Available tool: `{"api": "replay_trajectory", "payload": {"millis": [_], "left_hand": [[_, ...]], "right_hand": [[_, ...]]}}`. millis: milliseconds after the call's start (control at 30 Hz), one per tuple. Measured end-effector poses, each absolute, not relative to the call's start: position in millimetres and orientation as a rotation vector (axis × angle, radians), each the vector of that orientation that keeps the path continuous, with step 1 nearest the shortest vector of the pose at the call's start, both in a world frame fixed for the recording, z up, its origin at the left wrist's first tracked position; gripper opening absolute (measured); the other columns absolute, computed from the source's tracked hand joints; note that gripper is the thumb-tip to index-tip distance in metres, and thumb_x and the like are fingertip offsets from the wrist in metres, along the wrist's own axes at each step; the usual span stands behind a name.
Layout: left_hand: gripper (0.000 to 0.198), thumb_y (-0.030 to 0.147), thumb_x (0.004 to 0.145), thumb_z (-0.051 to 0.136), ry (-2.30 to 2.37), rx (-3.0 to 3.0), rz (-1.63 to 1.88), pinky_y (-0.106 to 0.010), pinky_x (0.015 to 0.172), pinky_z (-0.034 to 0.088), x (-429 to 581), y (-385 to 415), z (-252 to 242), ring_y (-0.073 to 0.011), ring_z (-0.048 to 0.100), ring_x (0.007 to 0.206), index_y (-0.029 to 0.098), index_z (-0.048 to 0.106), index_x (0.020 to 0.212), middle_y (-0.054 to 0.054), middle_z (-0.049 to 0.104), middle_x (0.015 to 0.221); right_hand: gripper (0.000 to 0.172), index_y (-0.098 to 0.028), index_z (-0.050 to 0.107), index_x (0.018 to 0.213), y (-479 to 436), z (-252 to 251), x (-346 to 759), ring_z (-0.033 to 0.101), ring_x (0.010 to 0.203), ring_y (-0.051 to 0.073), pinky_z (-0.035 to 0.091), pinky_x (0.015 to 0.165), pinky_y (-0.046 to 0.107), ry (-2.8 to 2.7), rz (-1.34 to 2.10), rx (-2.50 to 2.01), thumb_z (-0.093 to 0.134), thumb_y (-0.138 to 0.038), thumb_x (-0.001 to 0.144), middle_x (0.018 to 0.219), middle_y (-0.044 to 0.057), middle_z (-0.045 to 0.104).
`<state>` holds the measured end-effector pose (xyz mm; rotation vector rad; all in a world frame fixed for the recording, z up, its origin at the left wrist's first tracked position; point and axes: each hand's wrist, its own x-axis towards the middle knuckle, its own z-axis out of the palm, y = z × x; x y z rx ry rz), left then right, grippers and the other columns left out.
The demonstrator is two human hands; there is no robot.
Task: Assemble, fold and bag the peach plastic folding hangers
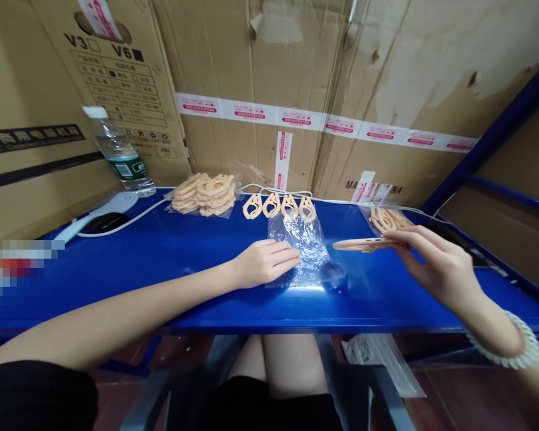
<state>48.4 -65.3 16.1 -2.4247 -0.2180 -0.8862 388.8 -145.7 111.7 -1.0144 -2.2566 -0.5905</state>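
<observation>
A pixelated patch [13,266] hides the table's [161,257] left end; the tape's [296,118] print is unreadable.

Four loose clips [279,205], one bottle [119,152]

Bright even light, bag glare, edges bowed, left patch pixelated

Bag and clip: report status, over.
Left hand flat on clear bag. Right hand holds one clip level, just right of it. Four clips in a row behind, nothing between.
</observation>
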Motion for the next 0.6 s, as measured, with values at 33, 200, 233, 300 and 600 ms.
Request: {"api": "replay_trajectory", "payload": {"millis": [33,200,233,300,600], "left_hand": [[0.026,0.01,0.103,0.045,-0.225,-2.416,-0.879,-0.029,0.073,0.057,49,-66,16,-0.0184,0.072,0.095,0.013,0.07,0.11,-0.01,0.078,0.11],[0.024,0.011,0.103,0.046,-0.233,-2.39,-0.879,-0.029,0.072,0.057,49,-66,15,-0.0191,0.072,0.095,0.012,0.069,0.111,-0.01,0.078,0.111],[0.024,0.011,0.103,0.046,-0.229,-2.393,-0.886,-0.03,0.072,0.057,49,-66,15,-0.0194,0.072,0.095,0.011,0.069,0.111,-0.01,0.078,0.111],[0.024,0.011,0.102,0.047,-0.221,-2.41,-0.894,-0.03,0.072,0.057,49,-66,16,-0.0201,0.072,0.096,0.01,0.069,0.112,-0.011,0.078,0.111],[0.025,0.012,0.103,0.047,-0.222,-2.425,-0.902,-0.032,0.074,0.058,51,-67,18,-0.0212,0.071,0.096,0.009,0.068,0.114,-0.013,0.077,0.114]], "right_hand": [[0.025,-0.029,0.065,0.121,-154,115,381,0.072,0.087,0.024,0.057,0.079,0.036,-2.216,-0.609,-1.0,0.061,-0.02,0.097,0.103,0.005,0.074],[0.037,-0.029,0.06,0.129,-190,120,340,0.069,0.083,0.021,0.057,0.075,0.034,-2.317,-0.555,-0.889,0.062,-0.014,0.096,0.099,0.005,0.072],[0.034,-0.026,0.059,0.13,-195,119,332,0.068,0.081,0.021,0.056,0.073,0.034,-2.381,-0.546,-0.852,0.059,-0.013,0.098,0.097,0.006,0.071],[0.027,-0.019,0.06,0.125,-200,114,318,0.065,0.077,0.022,0.054,0.067,0.035,-2.493,-0.582,-0.773,0.05,-0.013,0.101,0.092,0.009,0.071],[0.025,-0.014,0.068,0.078,-162,66,280,0.057,0.066,0.02,0.046,0.057,0.034,-2.622,-1.118,-0.658,0.051,-0.008,0.096,0.079,0.01,0.066]]}}
